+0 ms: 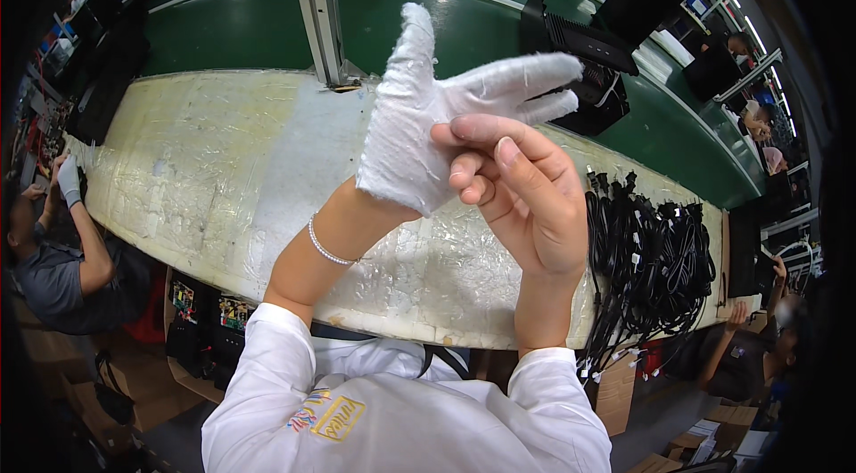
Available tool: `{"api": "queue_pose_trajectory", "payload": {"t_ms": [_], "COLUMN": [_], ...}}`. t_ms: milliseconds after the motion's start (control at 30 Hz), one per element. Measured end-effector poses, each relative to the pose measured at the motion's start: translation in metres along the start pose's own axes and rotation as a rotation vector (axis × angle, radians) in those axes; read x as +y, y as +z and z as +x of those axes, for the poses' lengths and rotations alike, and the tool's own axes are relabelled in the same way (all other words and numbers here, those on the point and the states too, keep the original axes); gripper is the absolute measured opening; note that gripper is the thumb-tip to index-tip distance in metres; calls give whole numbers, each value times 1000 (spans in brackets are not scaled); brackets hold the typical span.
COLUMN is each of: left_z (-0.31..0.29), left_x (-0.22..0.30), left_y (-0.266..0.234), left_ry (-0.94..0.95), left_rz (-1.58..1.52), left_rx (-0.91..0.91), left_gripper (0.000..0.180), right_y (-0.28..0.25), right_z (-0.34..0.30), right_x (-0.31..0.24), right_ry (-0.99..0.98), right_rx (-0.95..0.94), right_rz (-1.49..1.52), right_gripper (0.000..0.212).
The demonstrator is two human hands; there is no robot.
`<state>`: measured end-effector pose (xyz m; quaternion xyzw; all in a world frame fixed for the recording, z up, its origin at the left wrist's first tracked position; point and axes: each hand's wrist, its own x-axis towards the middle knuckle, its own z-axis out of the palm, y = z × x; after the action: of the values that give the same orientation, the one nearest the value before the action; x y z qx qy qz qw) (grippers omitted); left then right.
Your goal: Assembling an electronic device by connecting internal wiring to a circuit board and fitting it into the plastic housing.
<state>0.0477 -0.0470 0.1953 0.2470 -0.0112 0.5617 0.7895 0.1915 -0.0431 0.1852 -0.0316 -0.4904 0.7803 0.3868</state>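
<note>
A white cloth glove (392, 139) covers my left hand (423, 112), which is raised over the middle of the worktable. One gloved finger points up and others stretch to the right, spread apart. My right hand (526, 188) is bare, with its fingers curled and the fingertips pinched against the glove's palm side. The fingertips hide part of the glove there. A beaded bracelet (325, 246) circles my left wrist below the glove's cuff.
Under my hands lies a worktable (205, 152) covered in clear film. Black cables (646, 259) are heaped at its right end. Beyond runs a green conveyor (241, 23) with black housings (580, 54), past a metal post (316, 9). Co-workers (67, 268) sit at both sides; boxes stand below.
</note>
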Motion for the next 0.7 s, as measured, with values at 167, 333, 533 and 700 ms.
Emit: {"api": "queue_pose_trajectory", "payload": {"t_ms": [167, 333, 533, 700], "left_z": [5, 5, 4, 9], "left_x": [4, -8, 1, 0], "left_y": [-20, -10, -8, -8], "left_ry": [-89, 7, 159, 145], "left_rz": [-207, 182, 350, 286], "left_rx": [-399, -247, 55, 131], "left_gripper": [119, 118, 112, 97], "right_y": [2, 2, 12, 16], "right_z": [0, -1, 2, 7], "right_x": [-1, 1, 9, 23], "right_ry": [1, -60, -313, -624], "right_rx": [-26, -12, 42, 14], "right_rz": [45, -57, -821, -1400], "right_gripper": [36, 31, 43, 40]}}
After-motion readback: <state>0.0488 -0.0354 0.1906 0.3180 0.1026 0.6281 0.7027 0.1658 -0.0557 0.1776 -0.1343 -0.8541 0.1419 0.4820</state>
